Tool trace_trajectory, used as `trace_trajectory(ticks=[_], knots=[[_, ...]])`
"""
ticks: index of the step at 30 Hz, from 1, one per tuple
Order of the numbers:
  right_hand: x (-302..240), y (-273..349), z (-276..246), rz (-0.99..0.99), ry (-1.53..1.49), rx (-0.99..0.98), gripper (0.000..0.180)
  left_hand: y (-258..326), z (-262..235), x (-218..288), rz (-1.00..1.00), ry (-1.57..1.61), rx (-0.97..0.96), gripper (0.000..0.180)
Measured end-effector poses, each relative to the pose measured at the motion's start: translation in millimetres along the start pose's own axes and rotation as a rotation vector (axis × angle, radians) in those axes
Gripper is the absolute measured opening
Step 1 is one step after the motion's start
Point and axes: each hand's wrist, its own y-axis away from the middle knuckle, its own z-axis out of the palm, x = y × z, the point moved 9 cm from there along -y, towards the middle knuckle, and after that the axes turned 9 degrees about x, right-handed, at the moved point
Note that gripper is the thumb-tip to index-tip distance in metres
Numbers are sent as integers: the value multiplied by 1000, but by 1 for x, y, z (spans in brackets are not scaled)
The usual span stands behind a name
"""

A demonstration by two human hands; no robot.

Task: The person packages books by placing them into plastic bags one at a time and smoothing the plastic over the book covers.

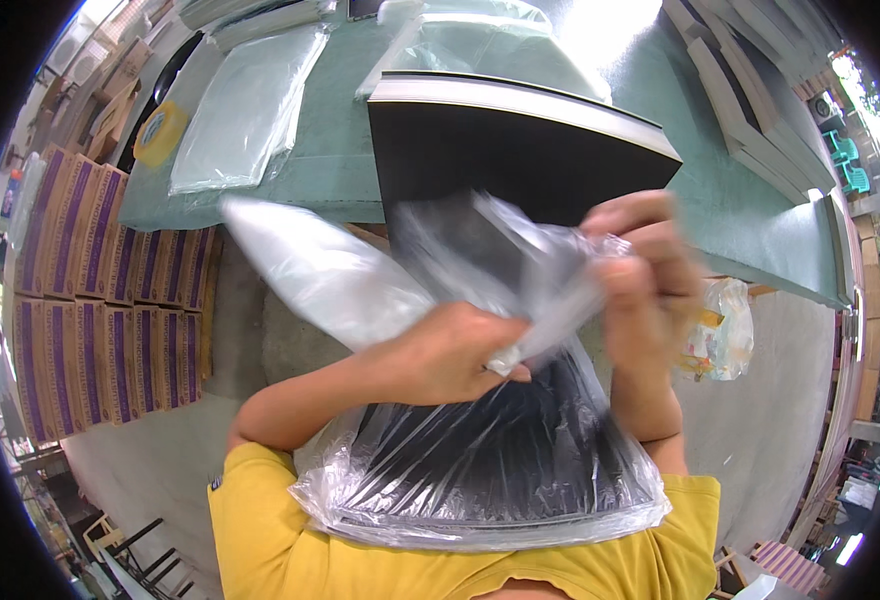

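While the clear crinkled plastic bag (480, 470) of stacked black sheets rests against my chest, my left hand (450, 355) and right hand (645, 275) pinch its gathered neck; I should twist tightly. Beyond, a black stack (500, 150) lies on the green table (740, 200).

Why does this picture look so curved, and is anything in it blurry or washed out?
Head view: the fisheye lens bends the green table's edge and leaves black corners; the right hand is smeared by motion, the left hand sharper; daylight blows out the table's far end, and glare streaks the clear plastic bag over the black stack.
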Motion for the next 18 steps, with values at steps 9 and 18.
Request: trace_trajectory(ticks=[9,18], knots=[[92,29,9,983,-1143,-121,30,-12,-36,-33,-254,475,169,26],[35,39,-2,510,-379,-484,32,-4,-56,-12,-44,802,-122,22]])
